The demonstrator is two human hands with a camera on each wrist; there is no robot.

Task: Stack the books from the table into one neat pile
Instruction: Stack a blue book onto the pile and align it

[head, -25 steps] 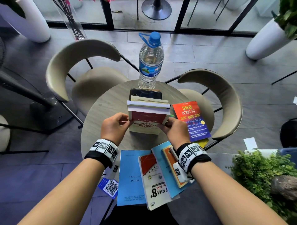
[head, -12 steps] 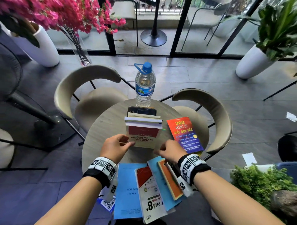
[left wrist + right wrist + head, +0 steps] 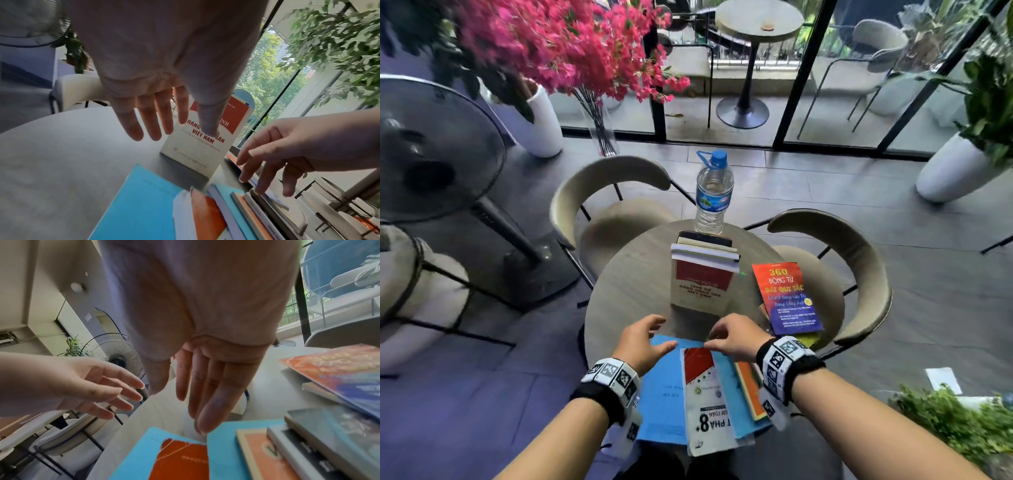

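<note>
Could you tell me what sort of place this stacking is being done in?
Probably a café or a similar seating area. A small round table has curved beige chairs drawn up to it, a matching table and chair stand on the terrace beyond the glass doors, and white planters line the floor.
</note>
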